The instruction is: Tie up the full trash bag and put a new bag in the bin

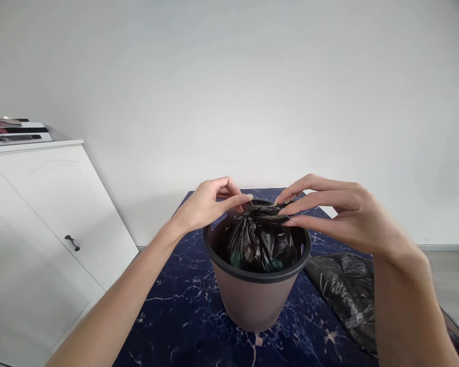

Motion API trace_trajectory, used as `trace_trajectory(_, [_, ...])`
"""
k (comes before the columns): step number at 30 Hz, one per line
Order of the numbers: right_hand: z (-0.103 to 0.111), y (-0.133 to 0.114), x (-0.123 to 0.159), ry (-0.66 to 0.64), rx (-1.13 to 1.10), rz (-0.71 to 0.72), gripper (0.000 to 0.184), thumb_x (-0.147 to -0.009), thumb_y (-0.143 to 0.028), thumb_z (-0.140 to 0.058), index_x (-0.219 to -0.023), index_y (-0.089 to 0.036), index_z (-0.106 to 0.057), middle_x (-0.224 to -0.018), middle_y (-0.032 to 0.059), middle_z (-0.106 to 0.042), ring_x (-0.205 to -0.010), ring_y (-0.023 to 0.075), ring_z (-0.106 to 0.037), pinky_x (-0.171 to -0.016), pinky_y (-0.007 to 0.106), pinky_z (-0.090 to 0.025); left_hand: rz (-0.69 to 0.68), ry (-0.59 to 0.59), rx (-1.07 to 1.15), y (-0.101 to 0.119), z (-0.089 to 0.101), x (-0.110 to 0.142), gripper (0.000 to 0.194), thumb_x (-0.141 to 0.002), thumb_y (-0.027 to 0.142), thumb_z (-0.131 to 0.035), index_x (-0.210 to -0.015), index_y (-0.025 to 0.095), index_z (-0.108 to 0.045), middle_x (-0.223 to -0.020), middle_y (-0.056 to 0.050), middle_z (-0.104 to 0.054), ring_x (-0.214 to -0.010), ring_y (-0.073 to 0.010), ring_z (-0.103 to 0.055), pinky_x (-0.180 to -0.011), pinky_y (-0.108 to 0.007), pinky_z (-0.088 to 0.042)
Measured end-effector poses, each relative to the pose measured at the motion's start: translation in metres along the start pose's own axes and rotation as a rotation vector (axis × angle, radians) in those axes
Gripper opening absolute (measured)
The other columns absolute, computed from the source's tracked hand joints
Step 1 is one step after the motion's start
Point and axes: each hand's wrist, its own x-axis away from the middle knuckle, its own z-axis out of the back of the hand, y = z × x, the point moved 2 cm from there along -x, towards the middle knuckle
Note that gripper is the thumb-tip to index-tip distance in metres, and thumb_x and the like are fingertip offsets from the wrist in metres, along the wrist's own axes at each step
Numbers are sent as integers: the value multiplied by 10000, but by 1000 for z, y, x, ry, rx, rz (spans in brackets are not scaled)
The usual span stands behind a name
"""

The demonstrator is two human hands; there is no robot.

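A black plastic garbage bag sits inside a brownish-grey bucket-shaped bin with a dark rim. The bag bulges with contents, and its top is gathered and twisted. My left hand pinches the gathered plastic between thumb and fingers at the left of the bin's opening. From the right, my right hand grips the bunched top of the same bag with its fingertips. What fills the bag is hidden, though greenish patches show through the thin plastic.
The bin stands on a dark blue marble-patterned table. Another black plastic bag lies flat to the bin's right, partly behind my right forearm. At left stands a white cabinet with items on top. A plain wall rises behind the table.
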Motion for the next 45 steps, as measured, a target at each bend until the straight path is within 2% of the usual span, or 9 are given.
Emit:
trace_trajectory(8, [2, -11, -1, -23, 33, 5, 63, -966, -264, -808, -1012, -292, -774, -1058, 12, -737, -1001, 165, -711, -854, 317, -582, 66, 46, 272, 0, -3, -1, 412, -899, 459, -860, -1080, 212, -585, -902, -8, -752, -840, -165, -733, -856, -322, -545])
trace_trajectory(16, [-2, -32, 1, -225, 40, -79, 43, -1027, -317, -724, -998, -295, -746, -1082, 11, -706, -927, 140, -699, -765, 270, -571, 47, 137, 211, -1, -4, -3, 427, -930, 502, -806, -1142, 205, -584, -910, 0, -687, -794, -146, -680, -823, -310, -522])
trace_trajectory(20, [-1, -39, 3, -187, 96, -81, 54, -1023, -364, -723, -1035, -313, -734, -1106, 17, -718, -935, 173, -710, -760, 302, -585, 68, 165, 222, -3, -3, -3, 435, -916, 498, -812, -1132, 193, -589, -963, -11, -669, -775, -129, -656, -799, -296, -520])
trace_trajectory(24, [-10, -33, 0, -65, 317, -103, 379, -1011, -402, -728, -1363, -282, -656, -1336, 102, -699, -1153, 287, -688, -944, 443, -585, 98, 140, 295, -3, -5, -3, 486, -894, 523, -831, -1170, 211, -581, -976, -18, -681, -795, -143, -660, -764, -289, -531])
trace_trajectory(27, [-23, -19, -6, -112, 365, -124, 511, -1008, -394, -731, -1483, -250, -611, -1387, 123, -702, -1312, 338, -613, -1061, 519, -534, 110, 110, 292, -2, -6, 1, 512, -917, 572, -797, -1229, 228, -581, -1020, -45, -713, -914, -185, -697, -818, -303, -549])
trace_trajectory(32, [-28, -2, -10, -115, 260, -228, 180, -1042, -355, -672, -1168, -267, -766, -1096, 69, -791, -1077, 289, -684, -888, 439, -541, 153, 13, -75, 3, -4, 15, 548, -858, 544, -848, -1281, 239, -679, -1337, -123, -715, -1218, -307, -681, -902, -335, -547])
trace_trajectory(35, [-21, 3, -10, -43, 140, -286, 180, -1034, -436, -687, -1072, -284, -776, -1028, 42, -788, -969, 247, -689, -793, 381, -510, 94, -71, -235, 9, -5, 20, 348, -826, 499, -869, -1027, 224, -799, -1101, -99, -776, -1032, -315, -733, -747, -323, -532])
trace_trajectory(40, [-13, 24, -7, 40, -122, -447, 352, -1014, -568, -683, -887, -240, -705, -845, 17, -699, -793, 188, -607, -690, 343, -442, 80, 1, -141, 9, -4, 24, 351, -1005, 547, -665, -1005, 245, -845, -986, -79, -807, -1017, -301, -750, -841, -361, -566])
trace_trajectory(45, [-18, 38, -7, 162, -537, -534, 350, -1058, -543, -617, -997, -221, -739, -1088, 79, -731, -1046, 235, -653, -876, 382, -518, 62, 167, 52, 5, -3, 30, 380, -1103, 493, -536, -1099, 270, -844, -1245, -70, -802, -1276, -284, -689, -1192, -444, -444])
